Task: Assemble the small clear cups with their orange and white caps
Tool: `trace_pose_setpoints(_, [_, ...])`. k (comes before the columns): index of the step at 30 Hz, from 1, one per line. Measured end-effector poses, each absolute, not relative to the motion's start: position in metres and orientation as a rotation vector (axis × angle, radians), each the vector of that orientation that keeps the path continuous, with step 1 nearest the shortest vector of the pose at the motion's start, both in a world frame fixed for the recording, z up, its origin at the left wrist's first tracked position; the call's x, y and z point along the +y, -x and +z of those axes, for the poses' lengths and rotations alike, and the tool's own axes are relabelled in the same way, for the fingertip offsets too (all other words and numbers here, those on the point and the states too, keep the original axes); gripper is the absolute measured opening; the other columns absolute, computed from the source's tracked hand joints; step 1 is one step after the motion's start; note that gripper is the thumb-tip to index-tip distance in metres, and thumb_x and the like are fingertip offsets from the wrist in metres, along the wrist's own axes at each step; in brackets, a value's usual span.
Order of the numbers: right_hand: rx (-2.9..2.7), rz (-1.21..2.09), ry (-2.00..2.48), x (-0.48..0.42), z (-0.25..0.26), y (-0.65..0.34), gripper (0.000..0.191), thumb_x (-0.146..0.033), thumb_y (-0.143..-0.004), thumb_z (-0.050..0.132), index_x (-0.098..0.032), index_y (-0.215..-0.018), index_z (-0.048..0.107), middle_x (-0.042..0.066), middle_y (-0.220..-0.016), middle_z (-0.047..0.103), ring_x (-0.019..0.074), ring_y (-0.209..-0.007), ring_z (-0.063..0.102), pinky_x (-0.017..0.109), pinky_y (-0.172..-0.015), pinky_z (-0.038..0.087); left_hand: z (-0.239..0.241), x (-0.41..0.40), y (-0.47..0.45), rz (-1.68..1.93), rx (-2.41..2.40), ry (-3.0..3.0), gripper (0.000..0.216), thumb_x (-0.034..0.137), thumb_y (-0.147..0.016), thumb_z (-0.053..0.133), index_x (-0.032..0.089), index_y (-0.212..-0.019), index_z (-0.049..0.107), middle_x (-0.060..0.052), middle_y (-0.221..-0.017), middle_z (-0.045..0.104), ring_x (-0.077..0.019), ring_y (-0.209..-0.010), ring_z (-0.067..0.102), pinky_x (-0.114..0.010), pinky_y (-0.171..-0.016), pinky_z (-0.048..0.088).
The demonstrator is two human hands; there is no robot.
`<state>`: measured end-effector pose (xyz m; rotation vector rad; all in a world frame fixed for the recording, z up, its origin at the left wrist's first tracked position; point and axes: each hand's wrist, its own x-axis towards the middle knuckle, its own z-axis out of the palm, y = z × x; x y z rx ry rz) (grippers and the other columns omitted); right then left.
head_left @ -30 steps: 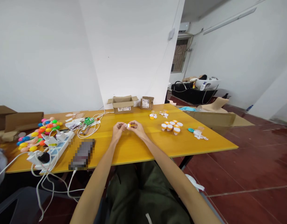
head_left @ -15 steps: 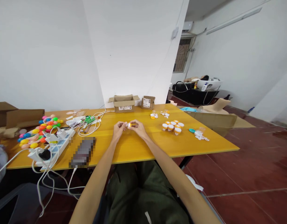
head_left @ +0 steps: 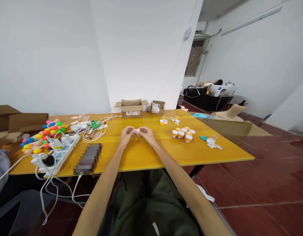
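Note:
Over the middle of the wooden table point(head_left: 151, 154), my left hand point(head_left: 126, 135) and my right hand point(head_left: 146, 134) meet with bent fingers. Between their fingertips is a small plastic jar point(head_left: 137, 130) with a white and orange lid; the clear part lies on the left hand's side, partly hidden by the fingers. The right fingers pinch the lid end. To the right stands a cluster of several similar lidded jars point(head_left: 188, 138), apart from both hands.
Loose white pieces and lids point(head_left: 176, 121) lie behind the jars, more white pieces point(head_left: 212, 142) and a teal ring point(head_left: 203, 138) at right. Two cardboard boxes point(head_left: 131, 111) stand at the back. A power strip point(head_left: 68, 147), phone point(head_left: 89, 159) and coloured balls point(head_left: 53, 131) occupy the left.
The view has shifted slightly, moving the table scene a little to the right. Both hands still hold the jar together; the fingers have turned slightly around it, and less orange shows.

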<state>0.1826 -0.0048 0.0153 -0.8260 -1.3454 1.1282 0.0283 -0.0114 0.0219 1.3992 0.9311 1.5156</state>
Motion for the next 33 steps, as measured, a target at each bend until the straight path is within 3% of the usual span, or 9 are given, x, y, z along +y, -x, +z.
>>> trace_pose_setpoints(7, [-1.283,1.227,0.852,-0.004,0.013,-0.184,0.042,-0.059,-0.061,0.081,-0.021,-0.069,0.067,0.005,-0.071,0.072,0.0183,-0.059,0.067,0.032,-0.058,0.057,0.019,-0.012,-0.029,1.464,0.863,-1.382,0.038,0.041,-0.059,0.087,0.021,-0.083,0.065,-0.006,-0.095,0.075,-0.0222,-0.096,0.069,-0.038,-0.091,0.052])
trace_pose_setpoints(17, [-1.234,1.238,0.854,-0.006,0.013,-0.183,0.049,-0.065,-0.057,0.081,-0.020,-0.067,0.065,0.002,-0.065,0.070,0.0156,-0.057,0.065,0.028,-0.054,0.055,0.015,-0.008,-0.030,1.504,0.845,-1.324,0.045,0.041,-0.059,0.088,0.023,-0.096,0.068,-0.007,-0.108,0.073,-0.0214,-0.102,0.067,-0.033,-0.089,0.053])
trace_pose_setpoints(22, [-1.265,1.224,0.856,-0.005,0.012,-0.182,0.046,-0.061,-0.059,0.081,-0.021,-0.073,0.067,0.002,-0.068,0.070,0.0161,-0.059,0.065,0.031,-0.059,0.057,0.012,-0.006,-0.029,1.506,0.971,-1.306,0.038,0.057,-0.072,0.075,0.020,-0.079,0.067,-0.005,-0.081,0.072,-0.0180,-0.079,0.067,-0.027,-0.067,0.051])
trace_pose_setpoints(26, [-1.308,1.232,0.850,-0.003,0.010,-0.183,0.042,-0.057,-0.060,0.082,-0.021,-0.076,0.067,0.002,-0.070,0.071,0.0177,-0.061,0.066,0.033,-0.061,0.058,0.009,-0.005,-0.028,1.456,1.029,-1.372,0.042,0.059,-0.072,0.075,0.019,-0.065,0.064,-0.001,-0.060,0.062,-0.0148,-0.060,0.059,-0.026,-0.057,0.046])
trace_pose_setpoints(29, [-1.311,1.228,0.850,-0.003,0.010,-0.183,0.041,-0.057,-0.060,0.081,-0.022,-0.075,0.067,0.002,-0.070,0.070,0.0175,-0.061,0.066,0.032,-0.060,0.057,0.010,-0.007,-0.030,1.463,1.019,-1.413,0.036,0.054,-0.071,0.077,0.020,-0.068,0.066,-0.001,-0.064,0.064,-0.0153,-0.062,0.059,-0.027,-0.059,0.047])
trace_pose_setpoints(33, [-1.273,1.221,0.863,-0.003,0.012,-0.183,0.039,-0.057,-0.063,0.080,-0.021,-0.074,0.067,0.002,-0.071,0.071,0.0164,-0.061,0.065,0.030,-0.060,0.056,0.015,-0.010,-0.030,1.481,0.988,-1.433,0.026,0.042,-0.068,0.081,0.022,-0.081,0.070,-0.002,-0.084,0.071,-0.0185,-0.079,0.064,-0.028,-0.068,0.049])
